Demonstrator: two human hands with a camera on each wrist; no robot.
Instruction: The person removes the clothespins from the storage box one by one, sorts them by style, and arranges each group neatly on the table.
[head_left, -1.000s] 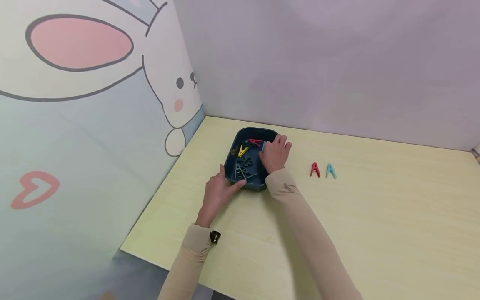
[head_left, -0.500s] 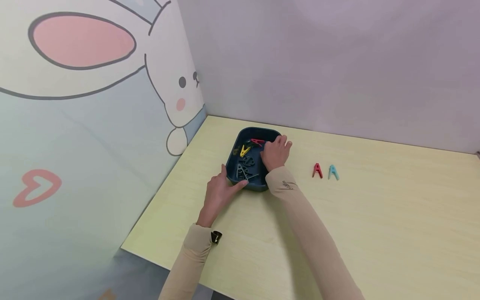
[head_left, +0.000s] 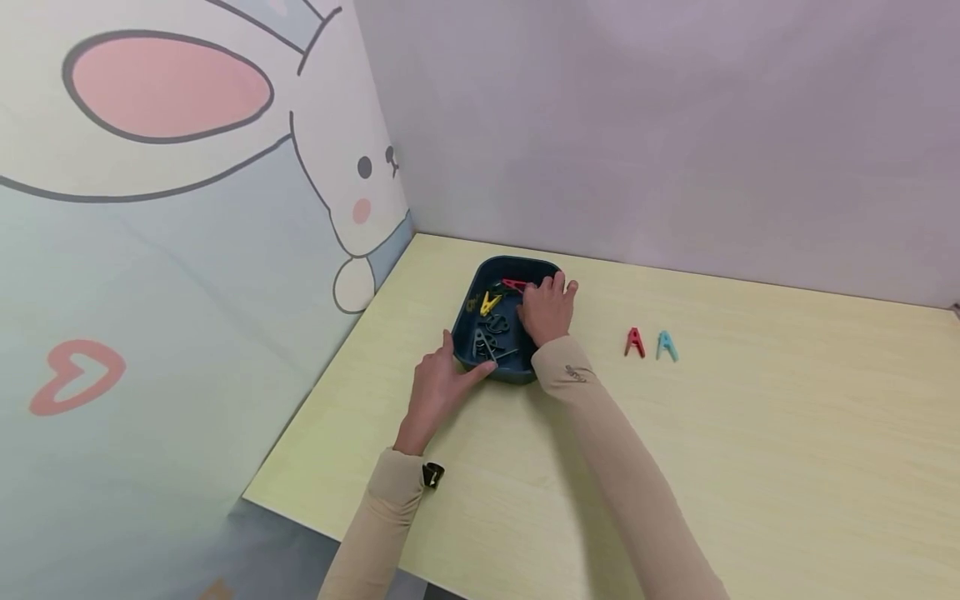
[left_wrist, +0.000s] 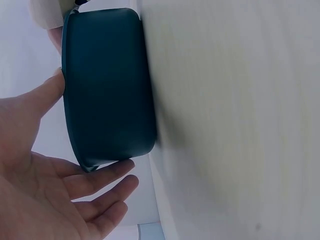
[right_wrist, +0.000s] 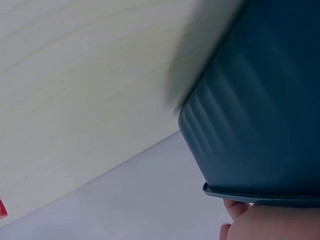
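Note:
A dark blue-green plastic basket [head_left: 468, 346] stands on the table near the left wall. Inside lie a yellow clothespin [head_left: 490, 302], a red clothespin [head_left: 513, 284] and several dark and grey clips [head_left: 495, 323]. My left hand [head_left: 437, 383] touches the basket's near left corner, thumb on the rim and straight fingers along the side, as the left wrist view shows. My right hand [head_left: 547, 310] reaches over the right rim into the basket. Its thumb side is inside and some fingers lie over the rim; I cannot tell whether it holds a clip.
To the basket's right, a red clothespin [head_left: 634, 342] and a light blue clothespin [head_left: 667, 345] lie side by side on the pale wooden table [head_left: 750, 433]. A plain wall [head_left: 637, 133] rises behind, and a wall with a rabbit drawing [head_left: 187, 292] stands on the left.
The light blue clothespin seen at my right fingertips a second ago is hidden now. My right hand has shifted slightly left, over the inner red clothespin's end. My left hand stays at the corner.

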